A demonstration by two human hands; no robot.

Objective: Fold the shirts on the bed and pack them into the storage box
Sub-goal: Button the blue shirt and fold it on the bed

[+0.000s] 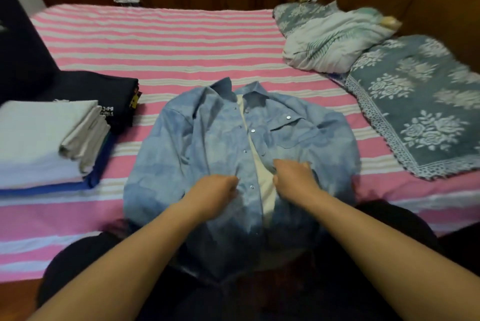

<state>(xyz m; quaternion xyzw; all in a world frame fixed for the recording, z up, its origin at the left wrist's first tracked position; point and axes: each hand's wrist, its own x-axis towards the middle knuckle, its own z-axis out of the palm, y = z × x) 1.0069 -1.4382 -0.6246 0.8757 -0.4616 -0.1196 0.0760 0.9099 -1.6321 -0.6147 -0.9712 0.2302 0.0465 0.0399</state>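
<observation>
A blue denim shirt (pixel 220 149) lies face up on the near middle of the bed (pixel 161 42), collar toward the far side, its hem hanging over the near edge. The front is unbuttoned, and a pale lining shows in the gap between the two front panels.

The left hand (pixel 215 193) rests on the left front panel, fingers curled and pinching the cloth near the row of snaps. The right hand (pixel 296 177) grips the edge of the right front panel just across the gap, fingers curled round the fabric. The two hands are near each other, apart by the width of the opening.

On the left of the bed sits a stack of folded clothes (pixel 46 146), white on top and blue beneath, with a folded black garment (pixel 104 94) just beyond it. On the far right lie a crumpled pale pillow (pixel 330 40) and a grey-blue flowered blanket (pixel 420 105).
</observation>
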